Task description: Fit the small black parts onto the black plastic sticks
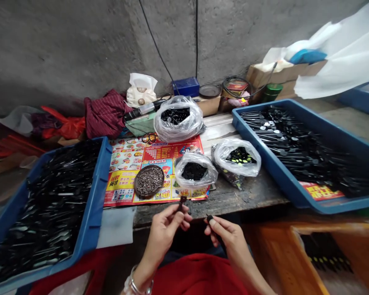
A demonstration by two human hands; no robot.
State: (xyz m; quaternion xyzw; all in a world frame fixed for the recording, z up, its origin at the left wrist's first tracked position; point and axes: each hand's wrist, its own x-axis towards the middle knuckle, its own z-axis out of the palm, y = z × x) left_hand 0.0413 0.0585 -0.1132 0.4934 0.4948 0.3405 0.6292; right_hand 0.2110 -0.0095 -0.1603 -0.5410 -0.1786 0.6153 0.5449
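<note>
Near the table's front edge, my left hand point(166, 225) is closed, pinching a small dark part point(182, 200) that points up from the fingertips. My right hand point(229, 235) is wrapped round a black-handled tool point(210, 218) with a short thin tip; most of its handle is hidden by the palm. A gap separates the two hands. Just beyond them are a round dish of small metal screws or rivets point(149, 181), a clear bag of small black pieces point(194, 171), and another bag of black and yellow pieces point(240, 155).
Blue trays heaped with long black parts flank me, one tray on the left point(94, 205) and one on the right point(264, 159). A larger bag of black parts point(175, 116) stands farther back on the printed flyer point(123, 180). At lower right is a wooden drawer point(283, 246).
</note>
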